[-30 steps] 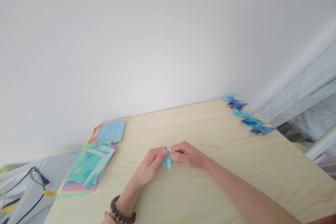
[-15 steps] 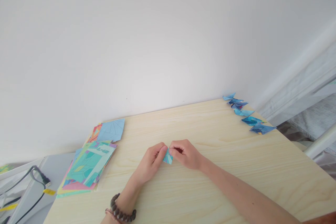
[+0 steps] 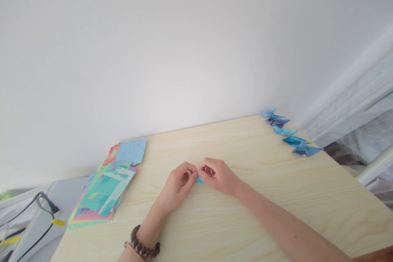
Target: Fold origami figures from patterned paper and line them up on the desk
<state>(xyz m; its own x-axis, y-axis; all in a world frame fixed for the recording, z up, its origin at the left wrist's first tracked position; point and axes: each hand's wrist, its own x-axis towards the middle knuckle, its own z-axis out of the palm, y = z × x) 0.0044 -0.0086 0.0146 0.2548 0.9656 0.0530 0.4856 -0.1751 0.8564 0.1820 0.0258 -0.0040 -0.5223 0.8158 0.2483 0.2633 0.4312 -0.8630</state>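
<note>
Between my two hands is a small folded piece of teal origami paper (image 3: 199,180), mostly covered by my fingers. My left hand (image 3: 180,182) pinches its left side between thumb and forefinger; a dark beaded bracelet (image 3: 141,245) circles that wrist. From the right, my right hand (image 3: 217,177) pinches the paper with thumb and index finger close to the left fingertips. Only the lower part of the paper shows, just above the tabletop. Its exact folds are hidden.
A stack of colourful patterned paper sheets (image 3: 104,192) lies at the table's left, with a blue sheet (image 3: 131,151) behind it. Several folded blue paper figures (image 3: 294,141) line the right edge. Beyond the left edge lies a black cable (image 3: 46,204). A white wall (image 3: 196,49) stands behind.
Both hands have shifted slightly up and away, fingertips closer together. Less of the folded paper's lower part shows, and it now looks wider and flatter.
</note>
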